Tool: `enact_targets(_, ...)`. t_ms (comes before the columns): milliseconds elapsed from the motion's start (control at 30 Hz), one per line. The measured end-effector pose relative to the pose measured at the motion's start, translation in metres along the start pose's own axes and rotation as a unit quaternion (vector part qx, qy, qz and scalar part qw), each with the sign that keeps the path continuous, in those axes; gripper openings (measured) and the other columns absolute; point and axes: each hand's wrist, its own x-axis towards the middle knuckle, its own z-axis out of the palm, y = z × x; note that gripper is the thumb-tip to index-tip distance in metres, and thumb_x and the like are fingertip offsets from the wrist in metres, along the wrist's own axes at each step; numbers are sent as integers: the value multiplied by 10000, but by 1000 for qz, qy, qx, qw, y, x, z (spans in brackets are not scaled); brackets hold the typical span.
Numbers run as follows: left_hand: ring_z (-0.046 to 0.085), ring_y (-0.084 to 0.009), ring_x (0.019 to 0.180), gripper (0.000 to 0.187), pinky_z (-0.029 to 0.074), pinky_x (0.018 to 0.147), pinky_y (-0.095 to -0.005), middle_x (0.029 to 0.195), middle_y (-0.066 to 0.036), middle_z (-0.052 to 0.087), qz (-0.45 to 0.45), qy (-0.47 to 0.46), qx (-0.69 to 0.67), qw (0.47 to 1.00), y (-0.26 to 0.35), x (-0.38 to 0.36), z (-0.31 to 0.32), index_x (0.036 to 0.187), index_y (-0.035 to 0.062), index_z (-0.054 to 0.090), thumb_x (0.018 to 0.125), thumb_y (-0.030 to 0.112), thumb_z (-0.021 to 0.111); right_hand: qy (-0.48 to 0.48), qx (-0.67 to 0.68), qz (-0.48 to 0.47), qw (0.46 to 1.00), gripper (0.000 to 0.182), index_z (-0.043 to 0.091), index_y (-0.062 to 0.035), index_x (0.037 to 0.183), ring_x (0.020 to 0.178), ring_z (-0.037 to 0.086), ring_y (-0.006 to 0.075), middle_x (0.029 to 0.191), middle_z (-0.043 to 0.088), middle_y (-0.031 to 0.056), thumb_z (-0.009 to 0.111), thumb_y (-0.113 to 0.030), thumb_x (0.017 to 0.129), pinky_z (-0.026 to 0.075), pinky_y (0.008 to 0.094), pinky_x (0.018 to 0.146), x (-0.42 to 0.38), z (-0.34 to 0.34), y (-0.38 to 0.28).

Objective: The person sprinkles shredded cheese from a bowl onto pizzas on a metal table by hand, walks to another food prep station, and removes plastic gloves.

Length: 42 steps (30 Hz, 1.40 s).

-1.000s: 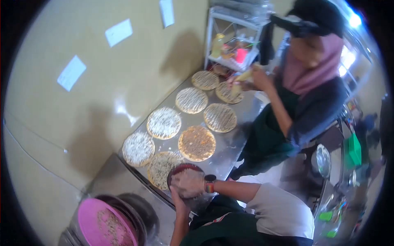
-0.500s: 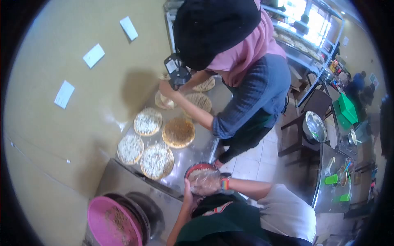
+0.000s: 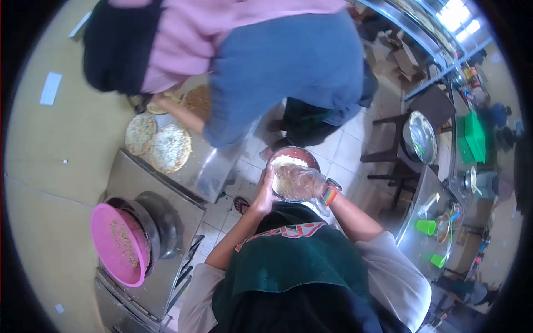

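A red-rimmed bowl [image 3: 293, 158] with white shredded or crumbly stuff in it is held in front of my dark green apron. My left hand [image 3: 267, 187] grips the bowl's left side. Inside the bowl, my right hand [image 3: 308, 184], in a clear plastic glove, rests on the white stuff; its fingers are hard to make out. Round flat breads topped with white, one of them nearest [image 3: 170, 149] and another [image 3: 141, 134] beside it, lie on the metal table [image 3: 202, 172] to the left. A browner bread [image 3: 197, 100] shows partly behind a co-worker's arm.
A co-worker [image 3: 283, 61] in a pink head cover bends over the table ahead. At the lower left stands a pink basin [image 3: 105, 238] with crumbs, beside metal pans. To the right are a chair with a large metal bowl [image 3: 420, 136], green cups [image 3: 426, 226] and a green crate [image 3: 473, 139].
My view has turned and my hands with the bowl appear higher, away from the table edge. The co-worker has come nearer and leans over the table, hiding several breads.
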Motion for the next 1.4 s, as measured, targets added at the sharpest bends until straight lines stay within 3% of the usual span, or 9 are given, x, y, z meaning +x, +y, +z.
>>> enact_targets(333, 347, -211, 1148, 657, 281, 948, -372, 1245, -103, 356, -114, -110, -6, 987, -13, 42, 103, 1259, 53, 258, 823, 544, 289, 199, -739, -189, 615, 306, 555, -61, 1023, 846, 548, 204, 956, 572, 92, 561, -167, 736, 429, 284, 757, -115, 24, -86)
enact_targets(467, 385, -207, 1079, 686, 346, 876, -350, 1188, -116, 371, -55, -161, 123, 978, -19, 71, 119, 1240, 50, 261, 800, 570, 331, 316, -437, -253, 803, 290, 567, -44, 998, 812, 567, 259, 935, 571, 150, 529, -197, 755, 437, 318, 735, -113, 16, -97)
enact_targets(600, 367, -210, 1087, 700, 288, 918, -339, 1168, -130, 385, -150, -173, 143, 963, -7, 89, 152, 1203, 5, 306, 793, 572, 346, 243, -886, -149, 366, 352, 439, -44, 1148, 1013, 476, 224, 1109, 496, 98, 473, -109, 803, 368, 319, 888, -124, -7, -100)
enact_targets(700, 358, -213, 1099, 710, 286, 923, -340, 1170, -135, 381, -108, -225, 153, 956, -6, 102, 162, 1197, -3, 316, 791, 578, 339, 268, -385, -200, 860, 341, 444, -34, 1136, 983, 499, 209, 1069, 516, 105, 473, -128, 809, 397, 308, 866, -141, -8, -96)
enact_targets(800, 356, -216, 1131, 707, 337, 902, -367, 1231, -120, 349, -143, -226, 133, 954, -7, 120, 180, 1249, 39, 266, 789, 570, 354, 305, -363, -195, 859, 341, 444, -27, 1131, 942, 518, 187, 1054, 519, 103, 486, -114, 804, 428, 279, 829, -169, -17, -126)
enact_targets(967, 455, -202, 1000, 733, 413, 798, -349, 1098, -122, 434, -59, -226, 176, 956, -8, 165, 224, 1153, 12, 363, 753, 626, 356, 386, -795, 7, 468, 428, 523, -57, 1039, 859, 531, 114, 982, 560, 44, 674, -138, 646, 442, 254, 751, -177, 11, -202)
enact_targets(1133, 298, -335, 1149, 805, 345, 793, -578, 1273, -126, 268, -145, -136, 98, 975, -31, 228, 288, 1250, 120, 240, 691, 681, 389, 308, -767, -154, 542, 706, 418, -93, 1148, 874, 524, 234, 974, 522, 92, 555, -546, 623, 429, 316, 780, -188, -91, -267)
enact_targets(1200, 360, -303, 1112, 759, 372, 786, -551, 1242, -104, 325, -130, -152, 88, 976, -26, 245, 326, 1241, 127, 269, 715, 665, 370, 293, -948, -43, 114, 609, 380, -70, 1182, 948, 499, 235, 1025, 509, 78, 561, -368, 683, 410, 331, 817, -190, -110, -292)
enact_targets(1400, 427, -269, 1051, 742, 431, 740, -508, 1153, -135, 391, -72, -78, 76, 991, -8, 308, 413, 1227, 92, 273, 739, 646, 348, 276, -919, -103, 262, 458, 480, -86, 1083, 891, 526, 232, 973, 533, 91, 600, -182, 652, 429, 326, 767, -222, -158, -418)
